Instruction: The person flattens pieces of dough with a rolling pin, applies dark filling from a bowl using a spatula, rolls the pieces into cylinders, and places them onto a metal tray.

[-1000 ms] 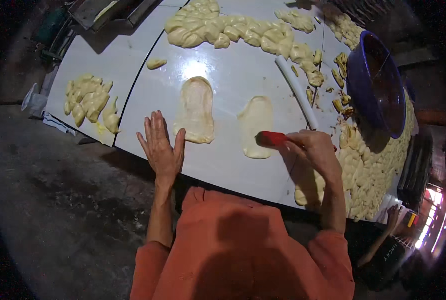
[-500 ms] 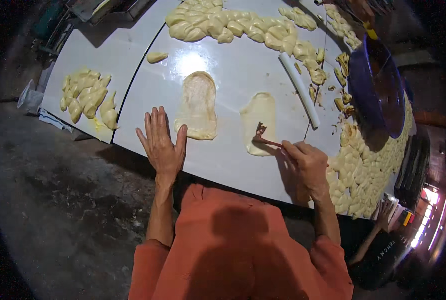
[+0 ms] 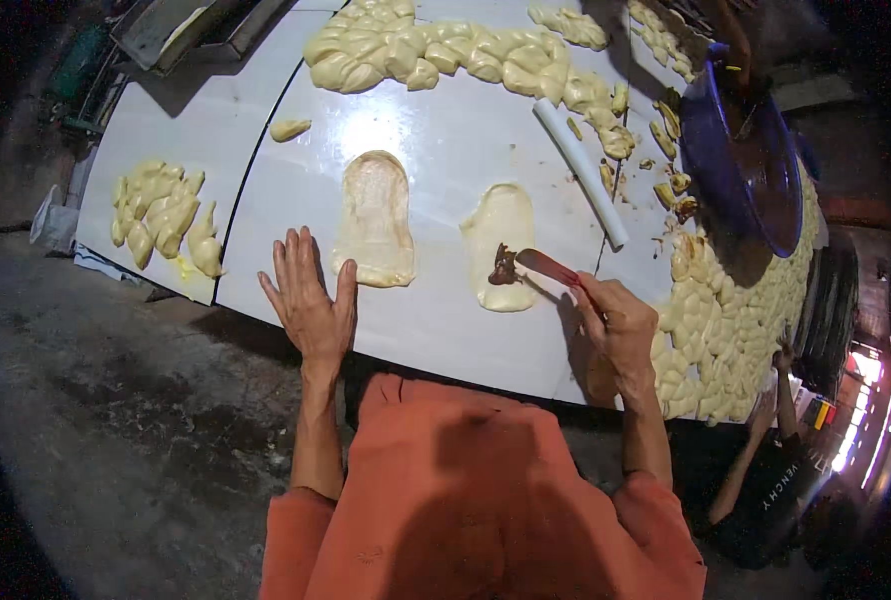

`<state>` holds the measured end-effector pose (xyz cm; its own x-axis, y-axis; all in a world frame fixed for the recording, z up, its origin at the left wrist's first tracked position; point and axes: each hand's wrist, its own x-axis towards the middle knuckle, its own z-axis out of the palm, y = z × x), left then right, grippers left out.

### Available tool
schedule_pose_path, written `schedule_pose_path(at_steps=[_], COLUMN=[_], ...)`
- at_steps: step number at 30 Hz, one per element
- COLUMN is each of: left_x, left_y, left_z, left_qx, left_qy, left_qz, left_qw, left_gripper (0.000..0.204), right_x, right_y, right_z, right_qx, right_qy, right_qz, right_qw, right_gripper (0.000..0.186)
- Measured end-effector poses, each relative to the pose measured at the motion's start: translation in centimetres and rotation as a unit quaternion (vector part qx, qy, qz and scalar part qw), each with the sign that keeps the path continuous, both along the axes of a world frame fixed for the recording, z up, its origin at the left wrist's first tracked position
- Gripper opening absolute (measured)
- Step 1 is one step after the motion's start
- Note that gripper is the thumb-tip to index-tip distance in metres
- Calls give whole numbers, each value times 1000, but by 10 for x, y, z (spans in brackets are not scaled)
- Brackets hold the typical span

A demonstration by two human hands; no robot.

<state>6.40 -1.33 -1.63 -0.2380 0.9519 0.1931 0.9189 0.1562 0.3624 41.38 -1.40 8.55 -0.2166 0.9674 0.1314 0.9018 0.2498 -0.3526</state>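
My left hand [image 3: 307, 305] lies open on the white tabletop [image 3: 411, 340], fingers spread beside the left flattened dough sheet [image 3: 373, 215]. My right hand [image 3: 616, 325] grips a red spatula [image 3: 546, 268] over the lower part of the right dough sheet [image 3: 506, 210], where a smear of dark brown filling [image 3: 501, 264] sits by the blade. A white rolling pin [image 3: 576, 165] lies at a slant beyond my right hand. Loose dough lumps [image 3: 156, 205] form a group at the left, with a small piece [image 3: 289, 129] by itself farther back.
Rows of dough lumps [image 3: 436, 50] line the back, and many more [image 3: 726, 330] cover the right side around a purple tub [image 3: 714, 120], into which another person's arm [image 3: 741, 45] reaches. Metal trays [image 3: 171, 30] stand back left. A co-worker [image 3: 761, 485] works at lower right.
The spatula has turned and dark filling now shows on the right dough sheet. My left hand stays open. Another person's arm has appeared over the purple tub.
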Motion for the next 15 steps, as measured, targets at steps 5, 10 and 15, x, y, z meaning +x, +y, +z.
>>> schedule_pose_path(at_steps=[5, 10, 15], left_x=[-1, -6, 0], left_y=[0, 2, 6], left_z=[3, 4, 9], left_qx=[-12, -7, -26], left_qy=[-8, -5, -25], left_qz=[8, -2, -15], left_qw=[1000, 1000, 999], left_gripper=[69, 71, 71], right_x=[-2, 0, 48], right_y=[5, 7, 26], right_z=[-2, -3, 10], right_qx=[-34, -136, -212], right_qy=[42, 83, 422], right_qz=[-19, -53, -208], right_qw=[998, 986, 857], right_gripper=[16, 29, 37])
